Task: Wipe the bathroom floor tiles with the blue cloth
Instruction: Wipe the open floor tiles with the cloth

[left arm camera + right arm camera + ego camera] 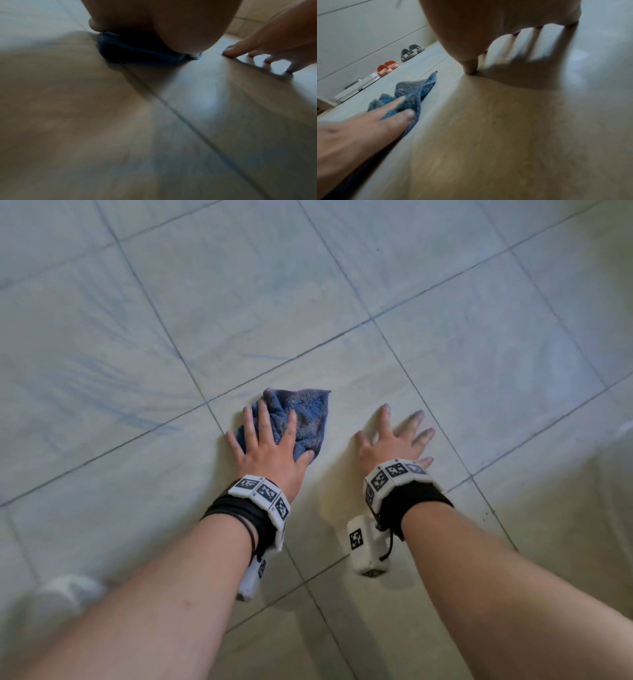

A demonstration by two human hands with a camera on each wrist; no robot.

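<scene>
Your left hand [270, 445] lies flat with spread fingers on the blue cloth [301, 414], at the frame centre, and hides its near part. Your right hand [394, 440] rests open on the floor tiles [479, 354] just beside; bare tiles lie all around.

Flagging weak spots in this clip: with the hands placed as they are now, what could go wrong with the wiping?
The cloth is bunched, so a stroke may wipe only a narrow strip of tile. The left hand only presses it with flat fingers, so it could slip out. The right hand, propped on spread fingertips, might slide if the tile is wet.
</scene>
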